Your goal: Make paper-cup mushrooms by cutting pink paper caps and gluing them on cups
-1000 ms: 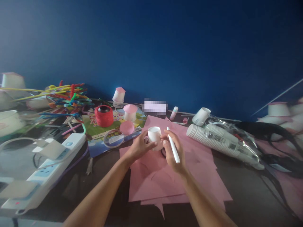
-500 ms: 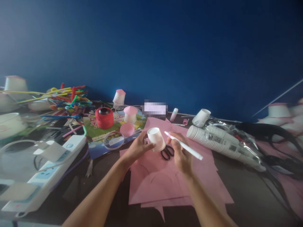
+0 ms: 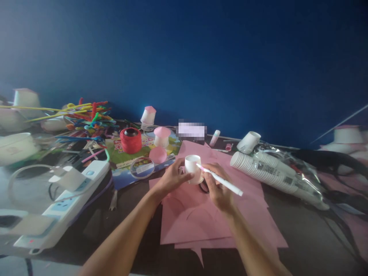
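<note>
My left hand [image 3: 176, 177] is closed around the left side of a small white paper cup [image 3: 192, 165], its thumb across the cup's front. Between the fingers and thumb of my right hand [image 3: 220, 188] is a white marker pen [image 3: 225, 183]. The pen's tip lies over the cup's right side; whether it touches I cannot tell. Under both hands are sheets of pink paper [image 3: 212, 222] with curved outlines on them. Black-handled scissors [image 3: 204, 187] lie on the paper, mostly hidden by the cup and my right hand.
Bagged stacked cups [image 3: 261, 172] lie right, a glue stick [image 3: 215, 138] behind. Left are red thread [image 3: 131, 142], a tape roll [image 3: 142, 168], a cup with a pink cone roof [image 3: 161, 137], coloured pipe cleaners [image 3: 92, 117] and a power strip [image 3: 66, 207]. A blue wall [image 3: 184, 65] rises behind.
The cup has turned more upright in my left hand. My right hand has brought the pen tip left to the cup, covering more of the scissors. The whole view has shifted slightly.
</note>
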The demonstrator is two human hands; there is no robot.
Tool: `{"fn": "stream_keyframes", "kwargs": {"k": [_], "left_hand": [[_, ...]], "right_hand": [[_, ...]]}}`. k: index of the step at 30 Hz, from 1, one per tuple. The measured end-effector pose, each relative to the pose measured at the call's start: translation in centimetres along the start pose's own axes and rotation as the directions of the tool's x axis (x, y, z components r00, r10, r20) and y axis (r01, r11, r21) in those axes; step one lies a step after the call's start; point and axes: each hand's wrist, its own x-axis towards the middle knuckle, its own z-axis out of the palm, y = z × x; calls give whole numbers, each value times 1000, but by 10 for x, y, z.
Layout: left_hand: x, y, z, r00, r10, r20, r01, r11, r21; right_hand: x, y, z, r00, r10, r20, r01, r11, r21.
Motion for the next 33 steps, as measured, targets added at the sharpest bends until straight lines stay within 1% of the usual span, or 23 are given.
{"fn": "stream_keyframes", "kwargs": {"k": [3, 8, 16, 20, 23, 28, 33], "left_hand": [[0, 0, 1, 1000, -8, -28, 8, 1000, 6], [0, -2, 2, 996, -25, -82, 25, 1000, 5], [0, -4, 4, 995, -43, -93, 41, 999, -21], [0, -5, 4, 995, -51, -91, 49, 999, -24], [0, -6, 4, 996, -51, -74, 49, 999, -20], [1, -7, 3, 996, -41, -74, 42, 999, 1], [1, -9, 2, 999, -19, -50, 21, 999, 27]], "right_hand": [[1, -1, -1, 999, -18, 36, 19, 1000, -12], [1, -2, -1, 996, -61, 62, 64, 997, -47], [2, -1, -1, 995, -75, 64, 78, 995, -54], [2, -1, -1, 995, -66, 73, 70, 996, -58], [1, 0, -2, 994, -60, 87, 62, 998, -18], [-3, 5, -2, 995, 55, 77, -58, 998, 30], [-2, 5, -2, 997, 39, 69, -41, 999, 18]]}}
